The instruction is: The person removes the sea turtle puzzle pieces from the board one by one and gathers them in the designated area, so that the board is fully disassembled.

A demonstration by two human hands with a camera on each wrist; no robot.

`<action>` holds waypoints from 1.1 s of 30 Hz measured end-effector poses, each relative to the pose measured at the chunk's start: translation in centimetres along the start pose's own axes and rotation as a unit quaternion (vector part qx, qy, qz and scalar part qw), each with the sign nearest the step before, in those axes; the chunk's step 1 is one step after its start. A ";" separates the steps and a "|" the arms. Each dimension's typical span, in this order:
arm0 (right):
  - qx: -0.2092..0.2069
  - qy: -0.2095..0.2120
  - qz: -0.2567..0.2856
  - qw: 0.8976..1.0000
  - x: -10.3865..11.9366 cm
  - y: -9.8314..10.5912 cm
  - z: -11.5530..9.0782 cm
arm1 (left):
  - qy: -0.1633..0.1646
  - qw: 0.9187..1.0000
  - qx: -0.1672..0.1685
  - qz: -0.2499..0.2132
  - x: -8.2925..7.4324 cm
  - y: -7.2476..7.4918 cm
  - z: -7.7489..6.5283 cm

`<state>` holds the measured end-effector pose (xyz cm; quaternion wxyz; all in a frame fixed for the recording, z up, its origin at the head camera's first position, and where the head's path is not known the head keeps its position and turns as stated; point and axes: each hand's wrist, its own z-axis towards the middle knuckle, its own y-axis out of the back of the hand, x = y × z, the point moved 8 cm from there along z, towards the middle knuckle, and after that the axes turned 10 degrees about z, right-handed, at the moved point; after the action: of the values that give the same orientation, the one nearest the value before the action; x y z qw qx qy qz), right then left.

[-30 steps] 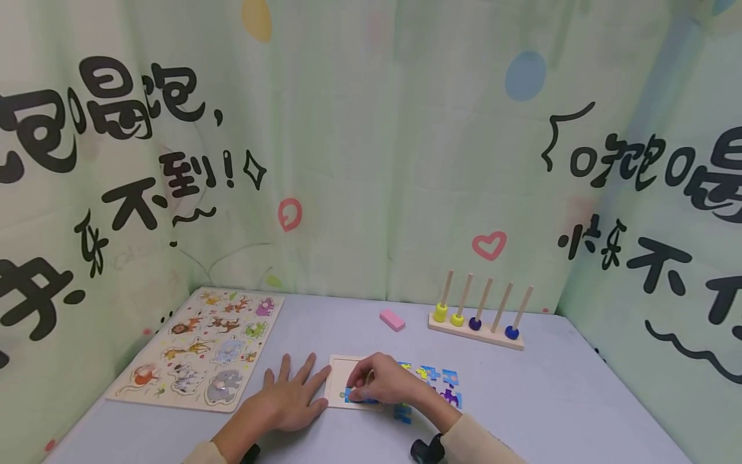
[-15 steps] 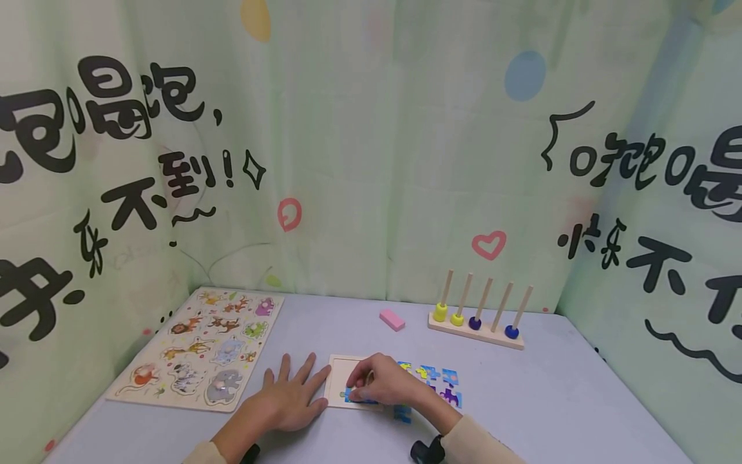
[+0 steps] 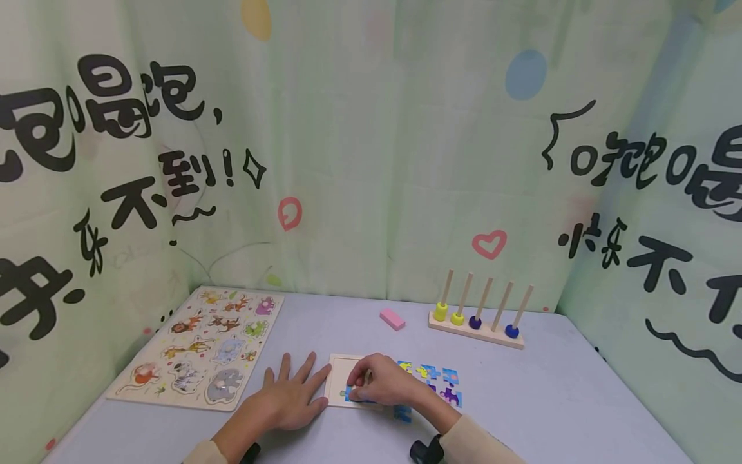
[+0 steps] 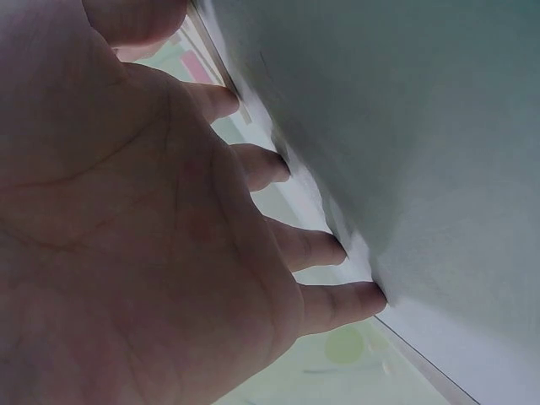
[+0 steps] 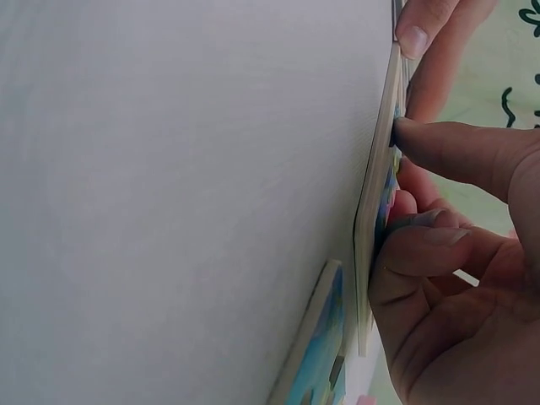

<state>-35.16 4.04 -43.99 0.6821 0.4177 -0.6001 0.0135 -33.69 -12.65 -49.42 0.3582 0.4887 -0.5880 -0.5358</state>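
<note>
A small wooden puzzle tray [image 3: 342,367] lies in front of me on the table. My left hand [image 3: 290,399] is spread flat beside it, thumb and index fingertips at its left edge. In the left wrist view, the straight fingers of that left hand [image 4: 186,219] touch the tabletop. My right hand [image 3: 385,381] is over the tray, thumb and curled fingers pinching a blue puzzle piece [image 3: 348,394] at the near side. The right wrist view shows the right hand's thumb [image 5: 456,148] on the tray's face; the fingers largely hide the piece.
Several loose puzzle pieces [image 3: 449,386] lie right of the tray. Left stands an animal puzzle board [image 3: 203,348]. Behind are a pink block [image 3: 392,319] and a peg stand [image 3: 475,332] with yellow and dark blue beads. A curtain [image 3: 382,161] encloses the table.
</note>
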 end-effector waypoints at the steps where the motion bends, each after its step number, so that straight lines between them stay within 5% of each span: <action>1: 0.000 0.000 0.000 1.000 0.0 0.0 0.0 | 0.001 1.000 0.001 0.000 0.0 0.0 0.0; 33: 0.001 0.009 0.050 0.999 -0.5 0.8 -0.2 | 0.017 0.999 0.027 0.015 0.0 -0.1 0.1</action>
<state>-35.55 4.88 -43.94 0.6858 0.3874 -0.6139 0.0522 -33.79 -12.66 -49.49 0.3626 0.4984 -0.6035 -0.5058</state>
